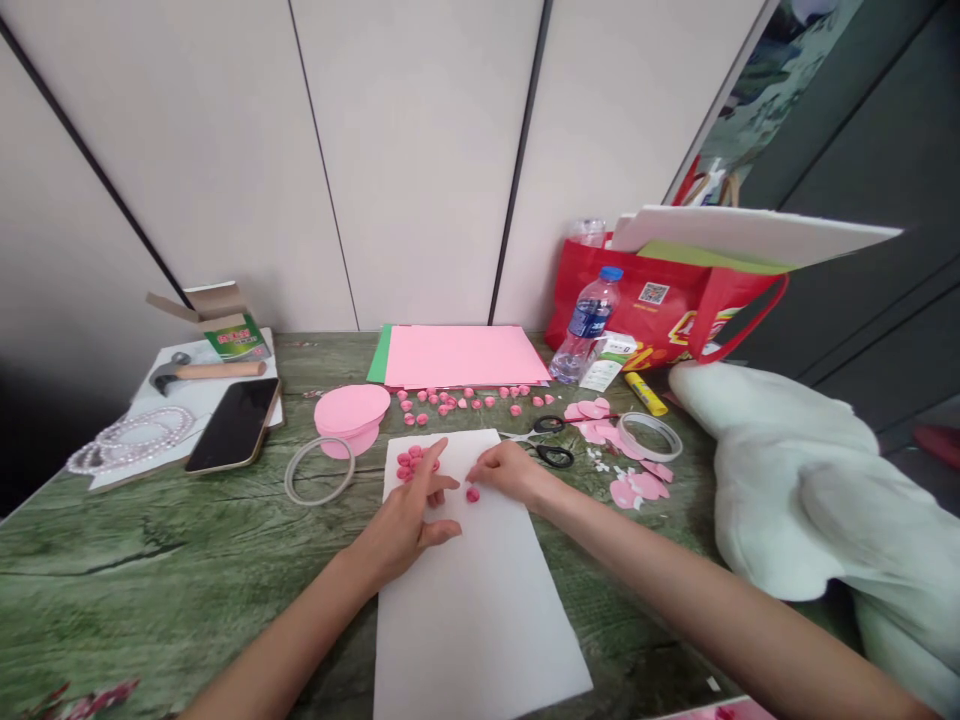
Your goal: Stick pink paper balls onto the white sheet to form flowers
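A white sheet (480, 610) lies on the green table in front of me. Near its top edge sits a cluster of small pink paper rolls (411, 463). My left hand (409, 520) rests on the sheet with fingers stretched out toward that cluster. My right hand (506, 470) is pinched together just right of one pink roll (472, 494) on the sheet; whether the fingers touch it is unclear. More pink rolls (457, 400) lie scattered beyond the sheet.
Pink and green paper sheets (457, 355), pink paper discs (351, 412), a tape ring (319, 484), scissors (547, 442), another tape ring (649, 435), a glue stick (645, 393), a water bottle (587, 325), a red bag (667, 300), a phone (235, 424), a hammer (202, 372), beads (131, 438), a white cloth (810, 480).
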### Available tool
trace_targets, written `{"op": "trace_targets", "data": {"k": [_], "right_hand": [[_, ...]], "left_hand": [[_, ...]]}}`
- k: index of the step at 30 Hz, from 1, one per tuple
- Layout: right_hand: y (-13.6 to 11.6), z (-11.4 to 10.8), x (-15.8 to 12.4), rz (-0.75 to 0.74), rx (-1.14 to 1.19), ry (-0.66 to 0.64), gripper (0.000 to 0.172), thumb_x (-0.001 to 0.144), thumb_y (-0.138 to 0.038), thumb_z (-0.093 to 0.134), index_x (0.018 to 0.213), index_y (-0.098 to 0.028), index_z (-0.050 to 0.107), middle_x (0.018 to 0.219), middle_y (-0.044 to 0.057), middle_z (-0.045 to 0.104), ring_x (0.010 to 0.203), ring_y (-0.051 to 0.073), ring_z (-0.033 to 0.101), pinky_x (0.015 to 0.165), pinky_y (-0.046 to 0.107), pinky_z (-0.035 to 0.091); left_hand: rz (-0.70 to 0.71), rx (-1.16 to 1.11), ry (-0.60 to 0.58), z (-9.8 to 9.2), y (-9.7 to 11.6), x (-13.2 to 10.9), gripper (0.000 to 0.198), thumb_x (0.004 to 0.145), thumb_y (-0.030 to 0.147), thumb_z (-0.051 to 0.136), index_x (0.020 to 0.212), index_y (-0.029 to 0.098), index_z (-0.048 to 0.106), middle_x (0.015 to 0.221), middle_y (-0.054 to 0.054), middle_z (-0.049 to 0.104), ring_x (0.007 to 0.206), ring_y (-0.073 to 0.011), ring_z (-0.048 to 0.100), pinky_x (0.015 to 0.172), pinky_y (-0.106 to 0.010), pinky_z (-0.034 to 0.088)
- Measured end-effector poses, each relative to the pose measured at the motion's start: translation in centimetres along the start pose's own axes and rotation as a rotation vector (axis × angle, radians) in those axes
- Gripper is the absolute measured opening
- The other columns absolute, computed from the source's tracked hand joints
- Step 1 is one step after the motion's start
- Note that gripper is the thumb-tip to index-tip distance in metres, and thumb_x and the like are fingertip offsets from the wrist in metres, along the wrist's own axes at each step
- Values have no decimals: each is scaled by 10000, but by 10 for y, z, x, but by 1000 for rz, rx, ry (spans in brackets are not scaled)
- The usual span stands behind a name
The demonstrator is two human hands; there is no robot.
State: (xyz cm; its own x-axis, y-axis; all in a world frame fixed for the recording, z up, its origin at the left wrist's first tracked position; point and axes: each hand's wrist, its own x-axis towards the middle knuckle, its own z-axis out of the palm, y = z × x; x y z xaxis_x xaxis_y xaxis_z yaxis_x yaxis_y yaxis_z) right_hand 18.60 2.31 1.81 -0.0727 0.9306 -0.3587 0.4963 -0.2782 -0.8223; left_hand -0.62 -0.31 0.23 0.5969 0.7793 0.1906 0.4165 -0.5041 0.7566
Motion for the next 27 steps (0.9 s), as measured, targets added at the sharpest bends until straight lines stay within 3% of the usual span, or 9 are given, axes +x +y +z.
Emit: {"op": "trace_targets", "data": {"k": [5,12,21,27], "right_hand": [[-3,3,0,52,50,8,141,698,-157,569,653,-104,692,422,-48,487,398,65,374,421,211,268],[-3,5,0,67,57,8,145,679,-146,590,553,-111,652,351,-62,411,355,57,317,389,219,217],[-4,3,-3,53,56,-5,175,673,-144,585,500,-123,601,357,-59,412,362,60,333,390,218,235],[-4,4,-5,22,31,6,177,671,-114,563,496,-124,594,388,-62,402,381,56,320,395,219,226]], "left_hand": [[40,21,40,5,-4,1,766,872,476,444,1441,192,17,1087,-107,615,850,-190,517,816,-364,434],[57,69,27,7,-6,0,764,875,524,410,1434,184,16,1111,-124,613,849,-191,515,802,-357,445],[68,84,34,9,-10,0,790,863,528,438,1439,200,7,1127,-123,607,864,-199,535,812,-377,450],[61,93,-21,8,-8,1,850,850,507,484,1442,209,-47,1183,-144,590,907,-222,552,816,-393,453]]}}
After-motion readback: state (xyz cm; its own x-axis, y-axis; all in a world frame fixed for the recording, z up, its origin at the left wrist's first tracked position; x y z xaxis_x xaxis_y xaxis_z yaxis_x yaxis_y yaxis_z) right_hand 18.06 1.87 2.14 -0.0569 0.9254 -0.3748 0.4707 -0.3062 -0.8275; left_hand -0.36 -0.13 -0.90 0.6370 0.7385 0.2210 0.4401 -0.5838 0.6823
